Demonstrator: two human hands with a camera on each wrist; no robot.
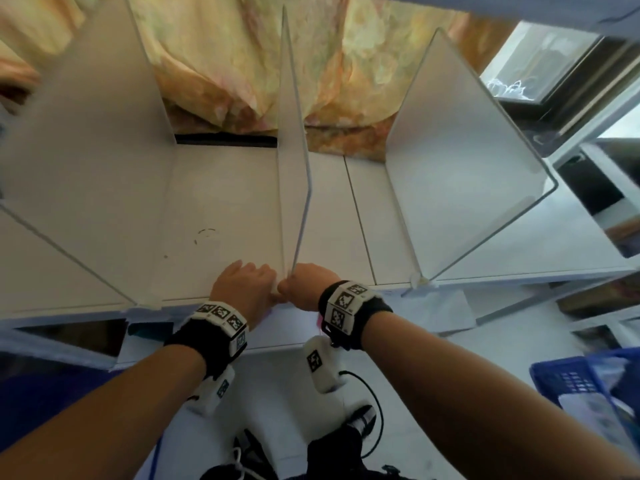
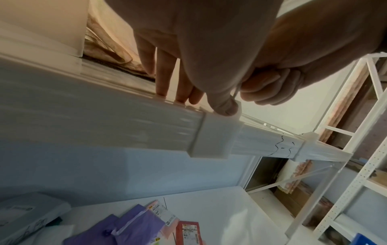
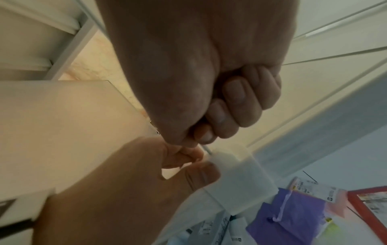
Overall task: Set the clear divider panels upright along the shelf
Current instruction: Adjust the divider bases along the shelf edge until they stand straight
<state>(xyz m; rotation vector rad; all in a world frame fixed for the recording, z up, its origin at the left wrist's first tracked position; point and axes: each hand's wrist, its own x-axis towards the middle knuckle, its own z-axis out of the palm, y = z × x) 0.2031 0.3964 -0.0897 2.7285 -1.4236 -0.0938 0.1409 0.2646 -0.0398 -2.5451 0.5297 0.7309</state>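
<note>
Three clear divider panels stand upright on the white shelf (image 1: 221, 202): a left one (image 1: 86, 133), a middle one (image 1: 292, 168) and a right one (image 1: 460, 168). Both hands meet at the middle panel's front bottom corner, where its white clip (image 2: 213, 139) sits over the shelf's front edge. My left hand (image 1: 242, 282) rests straight fingers (image 2: 165, 74) on the shelf top, and its thumb presses the clip (image 3: 236, 169). My right hand (image 1: 304, 282) has curled fingers (image 3: 234, 102) and pinches the panel's thin front edge just above the clip.
A patterned curtain (image 1: 242, 64) hangs behind the shelf. On the lower shelf lie purple pouches (image 2: 134, 227) and a red packet (image 2: 188, 232). A blue crate (image 1: 581, 379) stands at the lower right. A white metal rack (image 2: 356, 165) stands to the right.
</note>
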